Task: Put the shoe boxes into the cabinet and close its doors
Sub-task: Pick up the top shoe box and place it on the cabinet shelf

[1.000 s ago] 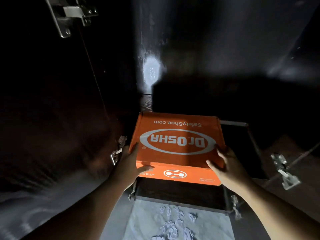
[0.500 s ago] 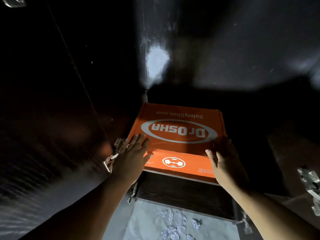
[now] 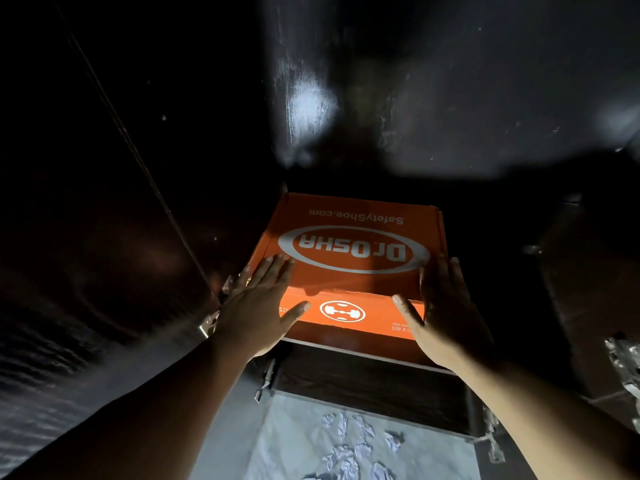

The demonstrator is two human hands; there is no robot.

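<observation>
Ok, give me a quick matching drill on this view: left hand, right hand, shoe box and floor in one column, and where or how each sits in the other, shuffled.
Things:
1. left hand
2. right hand
3. shoe box
4. floor

Places or states:
A. orange, lying on the cabinet shelf, logo upside down to the camera
B. pale, below the shelf, with a marbled patch
C. fingers straight, flat on the box's near left corner
D. fingers straight, against the box's near right corner

Pairs: 1-C, 2-D, 3-A, 4-B
</observation>
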